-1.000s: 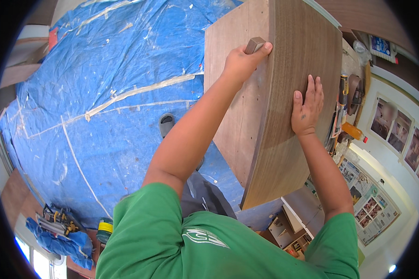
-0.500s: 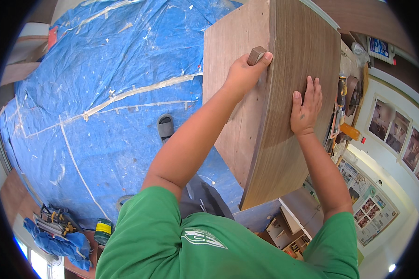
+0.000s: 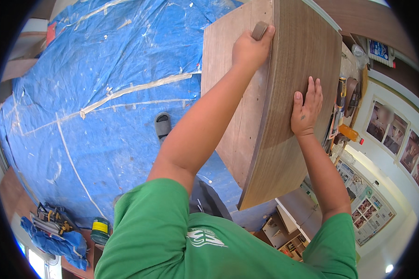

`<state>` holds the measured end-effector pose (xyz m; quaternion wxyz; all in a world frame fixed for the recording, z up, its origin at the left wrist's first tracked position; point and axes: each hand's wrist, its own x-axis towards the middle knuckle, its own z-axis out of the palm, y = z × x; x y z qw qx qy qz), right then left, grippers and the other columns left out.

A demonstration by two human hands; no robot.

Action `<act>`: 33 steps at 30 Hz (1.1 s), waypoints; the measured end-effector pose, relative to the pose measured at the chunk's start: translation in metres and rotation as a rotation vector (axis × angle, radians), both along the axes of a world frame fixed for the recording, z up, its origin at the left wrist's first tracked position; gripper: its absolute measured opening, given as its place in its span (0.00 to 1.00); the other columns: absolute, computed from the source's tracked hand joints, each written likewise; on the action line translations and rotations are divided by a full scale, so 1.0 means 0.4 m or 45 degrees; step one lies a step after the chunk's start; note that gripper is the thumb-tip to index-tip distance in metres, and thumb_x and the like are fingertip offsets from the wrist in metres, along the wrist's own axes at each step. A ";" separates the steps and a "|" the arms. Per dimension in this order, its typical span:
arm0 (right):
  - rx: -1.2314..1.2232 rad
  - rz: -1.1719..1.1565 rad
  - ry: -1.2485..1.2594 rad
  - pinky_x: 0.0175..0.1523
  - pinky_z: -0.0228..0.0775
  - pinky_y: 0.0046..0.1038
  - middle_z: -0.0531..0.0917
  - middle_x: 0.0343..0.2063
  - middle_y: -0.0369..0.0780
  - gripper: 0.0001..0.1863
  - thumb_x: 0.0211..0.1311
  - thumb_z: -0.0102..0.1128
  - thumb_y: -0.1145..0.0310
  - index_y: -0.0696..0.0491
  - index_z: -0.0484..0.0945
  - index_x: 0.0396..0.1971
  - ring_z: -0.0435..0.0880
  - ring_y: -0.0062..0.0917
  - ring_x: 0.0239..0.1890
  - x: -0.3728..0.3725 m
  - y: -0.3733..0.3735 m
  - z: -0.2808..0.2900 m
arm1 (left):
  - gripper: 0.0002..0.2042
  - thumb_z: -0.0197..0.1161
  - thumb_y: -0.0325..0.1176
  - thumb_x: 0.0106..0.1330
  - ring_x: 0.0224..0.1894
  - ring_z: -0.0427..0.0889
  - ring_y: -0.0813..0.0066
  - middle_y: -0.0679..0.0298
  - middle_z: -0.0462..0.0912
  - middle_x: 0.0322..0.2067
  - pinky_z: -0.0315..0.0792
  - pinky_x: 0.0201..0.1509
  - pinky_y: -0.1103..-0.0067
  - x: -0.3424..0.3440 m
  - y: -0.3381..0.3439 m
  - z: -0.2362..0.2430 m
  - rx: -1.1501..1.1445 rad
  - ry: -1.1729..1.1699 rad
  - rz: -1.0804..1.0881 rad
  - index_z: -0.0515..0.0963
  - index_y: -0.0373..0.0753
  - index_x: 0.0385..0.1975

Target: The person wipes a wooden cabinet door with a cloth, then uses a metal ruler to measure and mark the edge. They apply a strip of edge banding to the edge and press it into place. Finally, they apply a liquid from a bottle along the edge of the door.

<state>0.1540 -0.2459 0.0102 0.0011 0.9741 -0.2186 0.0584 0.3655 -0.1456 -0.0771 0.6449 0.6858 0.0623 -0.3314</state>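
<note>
A large wood-grain cabinet [image 3: 284, 153] stands in front of me, its broad brown top panel meeting a paler side panel [image 3: 237, 144] with small screw holes. My left hand [image 3: 252, 50] is closed around a small brown block [image 3: 260, 30] at the long edge between the two panels, near the far end. The block's lower part is hidden by my fingers. Flat on the brown panel lies my right hand [image 3: 306, 109], fingers stretched out and holding nothing.
A creased blue tarp [image 3: 125, 144] with tape strips covers the floor at left; my sandal [image 3: 163, 123] rests on it. An orange bottle [image 3: 350, 133] and other items stand beyond the cabinet's right side. A green can [image 3: 100, 231] and a tool pile [image 3: 56, 223] sit at lower left.
My left hand has slid away from me along the panel edge with the block, toward the far corner. The right hand stays in place on the panel.
</note>
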 end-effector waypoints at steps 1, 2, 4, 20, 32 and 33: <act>0.001 -0.003 -0.005 0.78 0.46 0.52 0.62 0.74 0.56 0.34 0.78 0.48 0.49 0.55 0.62 0.75 0.60 0.55 0.75 -0.001 -0.001 0.000 | 0.32 0.67 0.65 0.66 0.36 0.84 0.69 0.55 0.87 0.32 0.77 0.42 0.70 -0.024 0.015 0.001 0.015 -0.043 -0.025 0.84 0.33 0.37; -0.001 -0.008 0.000 0.78 0.46 0.52 0.62 0.74 0.56 0.34 0.78 0.48 0.49 0.55 0.62 0.75 0.60 0.55 0.75 -0.003 -0.001 0.000 | 0.33 0.67 0.65 0.66 0.35 0.84 0.69 0.54 0.87 0.32 0.77 0.42 0.70 -0.050 0.032 0.002 0.030 -0.087 -0.049 0.83 0.32 0.37; -0.004 -0.014 0.008 0.78 0.46 0.52 0.62 0.74 0.56 0.34 0.78 0.48 0.49 0.55 0.63 0.75 0.60 0.55 0.75 -0.003 0.001 0.004 | 0.33 0.68 0.67 0.64 0.36 0.86 0.58 0.50 0.87 0.31 0.78 0.41 0.66 -0.109 0.078 0.002 -0.037 -0.064 -0.116 0.81 0.33 0.33; 0.019 -0.001 -0.011 0.77 0.47 0.52 0.62 0.74 0.56 0.35 0.78 0.49 0.49 0.54 0.63 0.75 0.60 0.56 0.75 -0.003 -0.002 0.003 | 0.33 0.69 0.66 0.64 0.32 0.85 0.55 0.51 0.86 0.28 0.77 0.39 0.65 -0.065 0.038 0.046 0.037 -0.125 0.107 0.78 0.33 0.29; -0.008 -0.020 -0.004 0.77 0.47 0.53 0.62 0.74 0.55 0.35 0.77 0.50 0.49 0.53 0.63 0.76 0.60 0.55 0.75 -0.009 0.001 0.005 | 0.27 0.80 0.53 0.58 0.34 0.81 0.52 0.50 0.80 0.32 0.74 0.38 0.64 -0.385 0.260 -0.005 -0.162 -0.447 -0.242 0.77 0.35 0.36; -0.009 -0.015 0.001 0.77 0.47 0.52 0.62 0.75 0.55 0.35 0.77 0.50 0.49 0.53 0.63 0.76 0.60 0.55 0.75 -0.007 0.001 0.001 | 0.27 0.81 0.52 0.56 0.34 0.80 0.52 0.52 0.79 0.32 0.74 0.37 0.63 -0.424 0.306 -0.018 -0.189 -0.595 -0.325 0.77 0.35 0.36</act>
